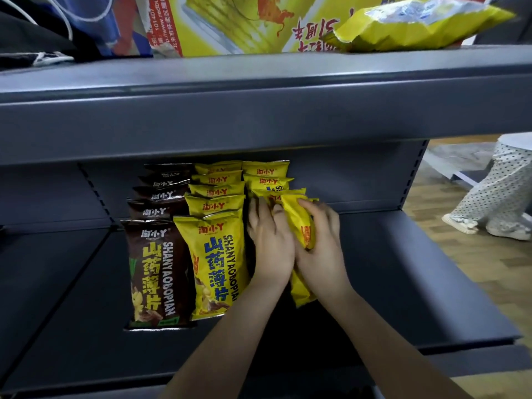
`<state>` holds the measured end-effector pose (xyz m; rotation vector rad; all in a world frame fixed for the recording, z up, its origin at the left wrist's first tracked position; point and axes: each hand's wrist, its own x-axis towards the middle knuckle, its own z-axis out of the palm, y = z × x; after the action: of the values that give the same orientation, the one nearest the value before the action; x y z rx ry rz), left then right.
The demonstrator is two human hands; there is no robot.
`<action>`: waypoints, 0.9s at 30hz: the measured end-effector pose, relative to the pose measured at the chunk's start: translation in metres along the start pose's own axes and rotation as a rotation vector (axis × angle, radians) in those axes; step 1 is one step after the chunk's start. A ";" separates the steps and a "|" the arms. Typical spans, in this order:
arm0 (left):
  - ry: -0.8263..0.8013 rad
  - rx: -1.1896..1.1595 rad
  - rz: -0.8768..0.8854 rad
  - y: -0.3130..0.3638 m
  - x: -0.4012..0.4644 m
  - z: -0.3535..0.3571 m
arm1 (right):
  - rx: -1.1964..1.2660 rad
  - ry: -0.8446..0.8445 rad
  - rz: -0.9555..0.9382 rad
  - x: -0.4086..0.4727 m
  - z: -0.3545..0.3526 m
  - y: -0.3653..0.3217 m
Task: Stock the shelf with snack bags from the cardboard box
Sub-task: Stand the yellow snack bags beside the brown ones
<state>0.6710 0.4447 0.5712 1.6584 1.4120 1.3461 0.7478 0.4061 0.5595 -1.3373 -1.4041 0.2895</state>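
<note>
Right hand (319,243) has its fingers curled round a yellow snack bag (299,223), gripping it upright at the front of the third row, and the left hand (269,240) is pressed flat against the bag's left side, fingers pretty much straight, not wrapped round anything as far as I can see.

Biggest thing here is the grey shelf (417,283) the bags stand on, with the upper shelf edge (259,110) running across at 12 o'clock and cutting off the view of the back of the rows. On top of that, at about 1 o'clock, lies a big crumpled yellow bag (417,27), and beside it towards 12 a yellow printed box (230,21), might be the cardboard box, hard to say. At 3 o'clock someone's legs in dotted trousers (501,191) stand on the wood floor.

Then the stock: a row of yellow bags (214,254) just left of the left hand, touching it or near enough, and a brown row (155,272) at 9 o'clock beyond that. The held bag sits in front of the other yellow ones in its row (264,171), between both palms.
</note>
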 end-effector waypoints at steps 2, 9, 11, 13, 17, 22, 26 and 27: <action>-0.045 -0.084 -0.149 0.002 -0.002 -0.007 | -0.063 -0.031 0.012 -0.005 0.010 -0.001; -0.089 -0.212 -0.327 -0.010 -0.014 -0.016 | -0.014 0.091 0.214 -0.008 0.034 -0.013; -0.073 -0.208 -0.350 -0.009 -0.013 -0.016 | 0.140 0.091 0.404 0.001 0.030 -0.013; -0.071 -0.214 -0.338 -0.010 -0.014 -0.014 | 0.238 0.015 0.533 0.011 0.024 -0.012; -0.018 -0.236 -0.267 -0.009 -0.017 -0.010 | 0.325 -0.051 0.534 0.019 0.020 -0.013; 0.093 -0.166 -0.154 -0.006 -0.009 -0.005 | 0.397 -0.005 0.396 0.015 0.032 -0.014; 0.101 -0.123 -0.206 -0.007 -0.006 -0.002 | 0.397 -0.047 0.362 0.010 0.031 -0.006; 0.113 -0.118 -0.210 -0.009 -0.006 0.000 | 0.379 -0.090 0.366 0.007 0.028 -0.002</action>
<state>0.6680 0.4416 0.5607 1.3374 1.4950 1.3910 0.7259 0.4250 0.5554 -1.2646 -1.0990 0.8264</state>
